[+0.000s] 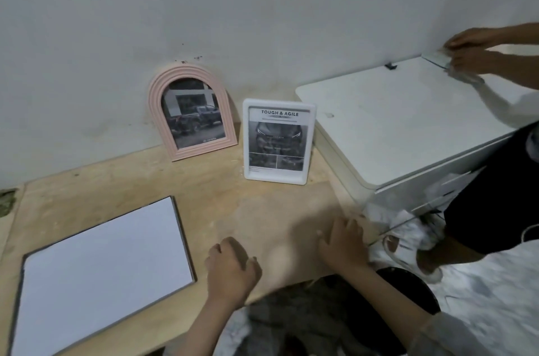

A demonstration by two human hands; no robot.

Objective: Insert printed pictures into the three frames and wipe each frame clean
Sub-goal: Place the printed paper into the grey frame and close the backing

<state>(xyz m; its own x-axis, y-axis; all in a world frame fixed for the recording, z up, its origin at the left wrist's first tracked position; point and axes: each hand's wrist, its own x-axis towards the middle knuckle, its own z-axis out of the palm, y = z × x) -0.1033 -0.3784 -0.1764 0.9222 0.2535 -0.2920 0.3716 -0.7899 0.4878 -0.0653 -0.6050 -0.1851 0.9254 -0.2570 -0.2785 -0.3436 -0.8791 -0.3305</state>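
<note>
A pink arched frame (191, 110) with a truck picture leans against the wall. To its right stands a white rectangular frame (278, 141) holding a "TOUGH & AGILE" car print. A large dark-edged frame (102, 271) lies flat at the near left of the wooden board (262, 209), showing a plain white sheet. My left hand (232, 269) rests on the board just right of that frame, fingers curled, holding nothing. My right hand (342, 242) lies flat on the board near its right edge, fingers spread, next to a crumpled white cloth (408, 228).
A white printer (408, 116) sits at the right against the wall. Another person's two hands (469, 49) hold something small over its far corner, and their dark-clothed leg (495, 195) is beside it. Dark fabric lies below the board's near edge.
</note>
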